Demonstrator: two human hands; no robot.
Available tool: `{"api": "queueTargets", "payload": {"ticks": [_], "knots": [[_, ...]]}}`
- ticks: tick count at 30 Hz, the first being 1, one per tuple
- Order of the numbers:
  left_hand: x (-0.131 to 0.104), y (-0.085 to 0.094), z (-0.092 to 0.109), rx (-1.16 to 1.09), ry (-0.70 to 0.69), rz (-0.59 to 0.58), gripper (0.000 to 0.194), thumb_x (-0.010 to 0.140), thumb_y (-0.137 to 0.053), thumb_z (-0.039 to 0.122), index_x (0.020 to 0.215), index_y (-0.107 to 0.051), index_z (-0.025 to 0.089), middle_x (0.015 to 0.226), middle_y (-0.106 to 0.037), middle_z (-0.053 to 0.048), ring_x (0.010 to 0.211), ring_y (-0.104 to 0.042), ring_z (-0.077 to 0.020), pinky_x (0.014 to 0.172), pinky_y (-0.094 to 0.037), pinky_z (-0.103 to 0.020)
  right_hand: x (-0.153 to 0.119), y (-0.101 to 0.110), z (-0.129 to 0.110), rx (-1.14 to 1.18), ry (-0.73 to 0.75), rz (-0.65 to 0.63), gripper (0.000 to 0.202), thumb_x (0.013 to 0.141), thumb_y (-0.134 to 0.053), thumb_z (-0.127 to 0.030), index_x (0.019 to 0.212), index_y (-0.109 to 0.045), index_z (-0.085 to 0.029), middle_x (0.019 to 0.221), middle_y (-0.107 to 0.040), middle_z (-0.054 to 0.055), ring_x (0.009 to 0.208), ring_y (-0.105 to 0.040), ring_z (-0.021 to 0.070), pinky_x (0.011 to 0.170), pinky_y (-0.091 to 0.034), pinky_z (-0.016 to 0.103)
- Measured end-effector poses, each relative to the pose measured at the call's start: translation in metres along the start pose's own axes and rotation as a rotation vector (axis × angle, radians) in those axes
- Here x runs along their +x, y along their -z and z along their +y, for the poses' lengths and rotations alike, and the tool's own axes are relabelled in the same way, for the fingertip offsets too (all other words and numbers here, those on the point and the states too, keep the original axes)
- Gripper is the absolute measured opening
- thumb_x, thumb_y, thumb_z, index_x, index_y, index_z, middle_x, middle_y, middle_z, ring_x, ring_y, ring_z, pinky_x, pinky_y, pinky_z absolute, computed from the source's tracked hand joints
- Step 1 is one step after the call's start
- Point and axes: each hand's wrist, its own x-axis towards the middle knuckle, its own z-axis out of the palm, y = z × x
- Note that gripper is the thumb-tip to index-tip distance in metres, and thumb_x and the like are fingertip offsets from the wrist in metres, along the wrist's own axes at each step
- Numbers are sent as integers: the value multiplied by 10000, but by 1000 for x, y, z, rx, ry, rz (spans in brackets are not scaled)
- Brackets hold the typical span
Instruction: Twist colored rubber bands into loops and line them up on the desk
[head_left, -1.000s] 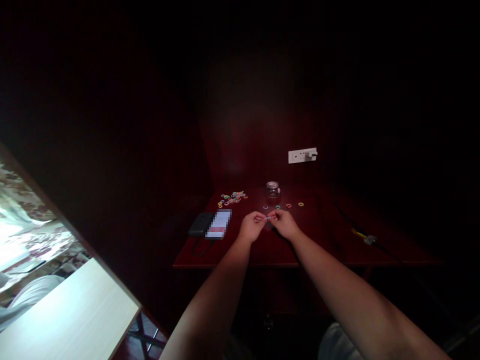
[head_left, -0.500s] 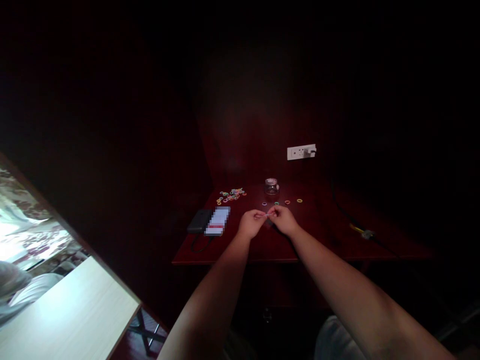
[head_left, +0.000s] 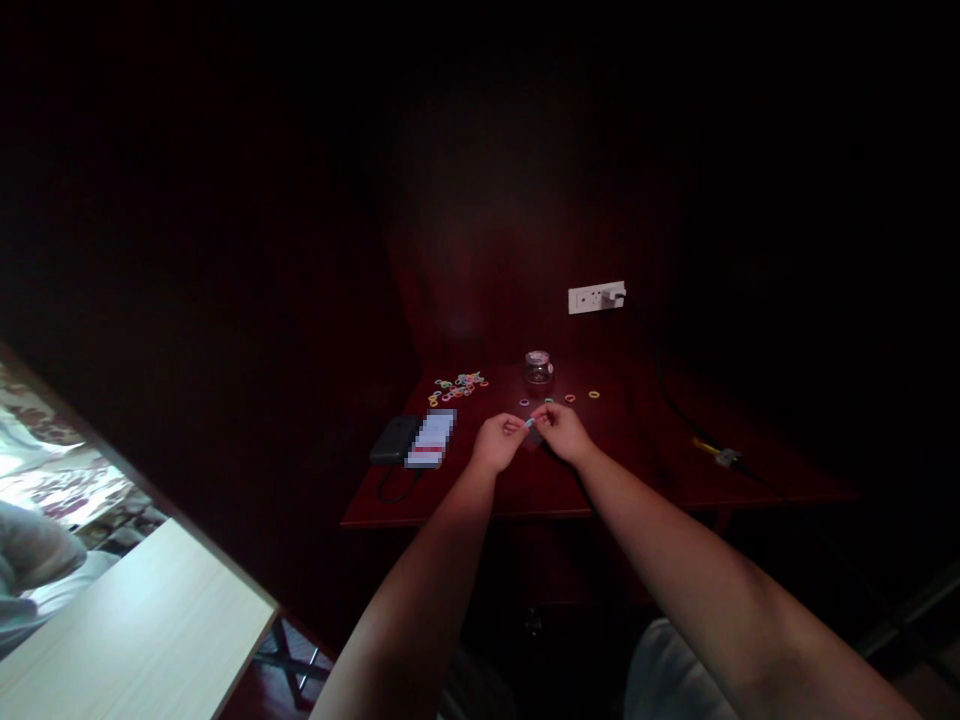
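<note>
A small light-blue hair tie (head_left: 529, 423) is pinched between my two hands above the dark red table. My left hand (head_left: 498, 442) grips its near-left end with thumb and finger. From the other side, the closed fingertips of my right hand (head_left: 565, 434) hold it too. Just beyond my fingers lies a loose row of small ties: a purple tie (head_left: 524, 402), a green tie (head_left: 549, 401), a reddish-orange tie (head_left: 570, 398) and a yellow tie (head_left: 594, 394). A scattered pile of mixed-colour hair ties (head_left: 459, 389) is farther left.
Behind the row stands a clear lidded jar (head_left: 538, 370). A phone with a blurred screen (head_left: 431, 438) lies beside a black box (head_left: 394, 440), with a cable. A wall socket (head_left: 597, 297) holds a plug. Rightward, a cable has a yellow-ended piece (head_left: 716, 453).
The hair tie between my fingertips has turned from lying nearly level to slanting. My hands stay together, and the whole view has shifted slightly.
</note>
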Motion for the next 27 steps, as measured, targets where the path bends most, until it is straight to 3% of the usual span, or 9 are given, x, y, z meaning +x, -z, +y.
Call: {"api": "queueTargets", "payload": {"ticks": [11, 17, 27], "knots": [[1, 1, -2, -19, -41, 34, 155, 693, -626, 260, 749, -615, 116, 688, -631, -57, 617, -571, -113, 599, -444, -222, -2, 1, -3, -55, 15, -27, 156, 637, -587, -304, 637, -548, -153, 551, -516, -14, 488, -429, 98, 485, -341, 228], [2, 0, -3, -112, -72, -2, 141, 668, -644, 176, 794, -607, 124, 761, -645, -66, 686, -593, -117, 670, -463, -239, -4, 2, -8, -58, 8, -23, 168, 630, -587, -317, 613, -519, -165, 489, -452, -41, 443, -366, 85, 439, -276, 214], [1, -1, 0, -87, 4, -10, 135, 646, -642, 204, 714, -554, 128, 603, -573, -3, 545, -519, -81, 522, -391, -181, -3, 0, -6, -10, 11, -44, 167, 610, -595, -298, 623, -487, -172, 514, -455, -46, 455, -381, 84, 452, -293, 214]]}}
